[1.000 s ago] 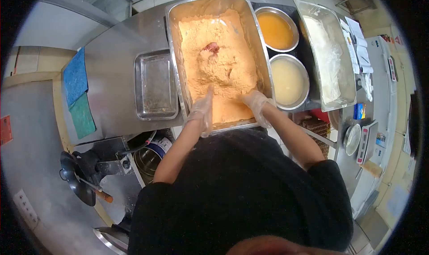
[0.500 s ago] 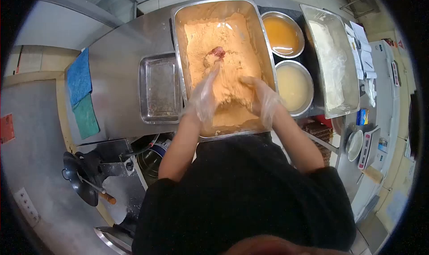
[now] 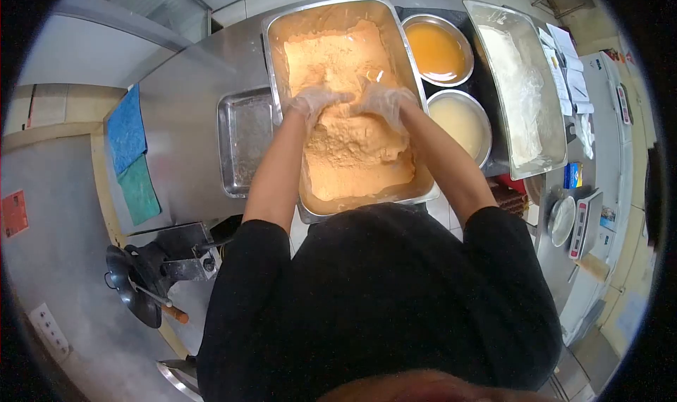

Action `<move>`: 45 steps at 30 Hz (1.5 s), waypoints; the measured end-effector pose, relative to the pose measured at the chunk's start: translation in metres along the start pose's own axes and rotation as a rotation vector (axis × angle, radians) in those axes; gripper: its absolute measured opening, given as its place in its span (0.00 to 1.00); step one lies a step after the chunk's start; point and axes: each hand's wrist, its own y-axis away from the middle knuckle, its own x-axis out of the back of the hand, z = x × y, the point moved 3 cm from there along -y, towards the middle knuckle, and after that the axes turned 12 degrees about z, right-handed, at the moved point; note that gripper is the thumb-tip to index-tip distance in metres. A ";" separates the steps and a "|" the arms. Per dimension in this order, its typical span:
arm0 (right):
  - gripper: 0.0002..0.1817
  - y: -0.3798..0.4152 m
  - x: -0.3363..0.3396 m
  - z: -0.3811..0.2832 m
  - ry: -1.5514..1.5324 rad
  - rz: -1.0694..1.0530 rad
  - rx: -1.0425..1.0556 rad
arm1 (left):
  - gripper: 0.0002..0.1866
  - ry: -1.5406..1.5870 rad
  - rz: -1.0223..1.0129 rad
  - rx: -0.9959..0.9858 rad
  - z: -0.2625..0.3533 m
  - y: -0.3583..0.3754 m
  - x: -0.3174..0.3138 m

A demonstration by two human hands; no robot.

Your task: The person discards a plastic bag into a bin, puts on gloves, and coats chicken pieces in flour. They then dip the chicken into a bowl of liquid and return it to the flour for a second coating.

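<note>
The left grip (image 3: 315, 103) and the right grip (image 3: 383, 103), both in clear gloves, face each other just apart, fingers bent inward and partly in the orange powder (image 3: 356, 151). How far each is open, and whether either has hold of anything, I cannot tell, because powder hides the fingertips. The powder lies in a deep metal tray (image 3: 345, 11), under and between the two grips, spreading beyond them and back toward the body. It is pale orange and dry-looking: lumpy and heaped just on the body side of the grips, smoother nearer the tray's close edge. Beside the right grip, outside the tray, stands a bowl of pale liquid (image 3: 455, 125); beyond the left grip, a shallow tray (image 3: 247, 137) sits on the tabletop (image 3: 187, 130).
</note>
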 end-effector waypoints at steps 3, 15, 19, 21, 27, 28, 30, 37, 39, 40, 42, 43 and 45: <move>0.73 0.008 -0.035 0.013 0.035 0.013 0.014 | 0.41 -0.405 -0.054 -0.075 -0.048 -0.034 -0.013; 0.41 0.076 -0.005 0.015 -0.390 -0.046 -0.273 | 0.36 -0.312 0.308 0.023 -0.083 0.032 -0.012; 0.59 0.105 -0.015 0.002 -0.280 -0.129 -0.225 | 0.34 -0.323 0.052 0.022 -0.101 0.040 -0.038; 0.66 0.082 -0.033 0.022 -0.096 -0.121 -0.181 | 0.35 -0.099 -0.029 0.087 -0.099 0.032 -0.040; 0.50 0.056 -0.022 0.037 -0.560 0.031 -0.577 | 0.45 -0.694 0.472 -0.162 -0.095 0.030 -0.024; 0.50 0.065 -0.019 0.034 -0.568 0.036 -0.579 | 0.47 -0.679 0.383 0.009 -0.069 0.053 -0.021; 0.46 0.109 -0.012 0.014 -0.745 -0.026 -0.533 | 0.49 -0.669 0.285 0.171 -0.059 0.067 -0.022; 0.42 0.102 -0.027 0.009 0.000 -0.161 -0.155 | 0.50 -0.384 -0.003 -0.201 -0.087 0.055 -0.043; 0.42 0.095 -0.024 0.012 -0.202 -0.069 -0.281 | 0.50 -0.412 0.169 -0.164 -0.062 0.064 -0.037; 0.42 0.098 -0.022 0.012 -0.401 0.013 -0.410 | 0.50 -0.449 0.370 0.041 -0.062 0.061 -0.030; 0.42 0.103 -0.013 0.012 -0.471 0.097 -0.448 | 0.51 -0.477 0.572 0.249 -0.060 0.066 -0.020; 0.42 0.104 -0.004 0.011 -0.541 0.191 -0.479 | 0.51 -0.539 0.492 0.280 -0.053 0.068 -0.014; 0.41 0.114 -0.019 0.021 -0.582 0.151 -0.425 | 0.52 -0.603 0.408 0.305 -0.049 0.075 -0.015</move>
